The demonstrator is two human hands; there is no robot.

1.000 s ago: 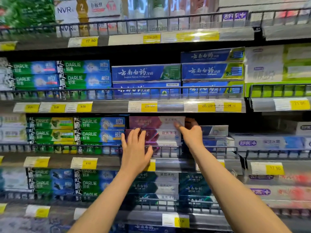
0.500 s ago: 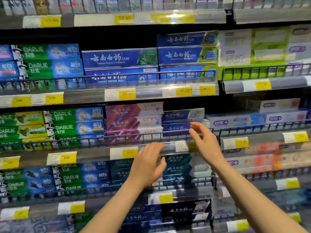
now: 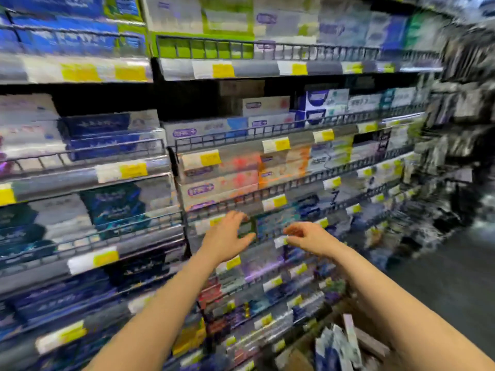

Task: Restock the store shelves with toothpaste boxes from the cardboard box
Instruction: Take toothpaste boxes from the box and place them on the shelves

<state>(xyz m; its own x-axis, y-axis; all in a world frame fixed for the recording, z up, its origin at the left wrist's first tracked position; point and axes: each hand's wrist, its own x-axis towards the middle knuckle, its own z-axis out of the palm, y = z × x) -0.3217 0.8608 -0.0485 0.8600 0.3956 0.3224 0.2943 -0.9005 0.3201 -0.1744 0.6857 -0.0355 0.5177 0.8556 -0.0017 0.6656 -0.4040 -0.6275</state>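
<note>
While both bare forearms reach forward in front of the shelving, the left hand [image 3: 227, 236] is spread, fingers loosely extended and thumb out, holding nothing; the right hand [image 3: 305, 236] has its fingers curled downward with nothing visibly in them, though blur leaves it unclear whether thumb and fingertips meet. Neither hand touches a product; they sit near each other with a gap between. Directly beyond that gap, a teal toothpaste box [image 3: 276, 219] lies lengthwise behind a dark wire rail [image 3: 267, 234], print unreadable. Above the hands, white-and-orange toothpaste boxes [image 3: 241, 170] with purple logos are stacked flat in rows, long faces outward. Further up and to the left of the left hand, dark blue toothpaste boxes [image 3: 99, 135] sit in a neat stack, pale ones beside them. Yellow price tags [image 3: 211, 159] run along each shelf edge, figures smeared. Below the right forearm, toward the lower edge, an open cardboard box [image 3: 372, 341] stands on the floor by the shelf base; inside it, several white-and-blue toothpaste cartons [image 3: 334, 344] stand upright and tilted, crowded together. To the far right of the right hand, the dark floor [image 3: 442, 277] of the aisle stretches away, and the shelving beyond is too blurred to read.
</note>
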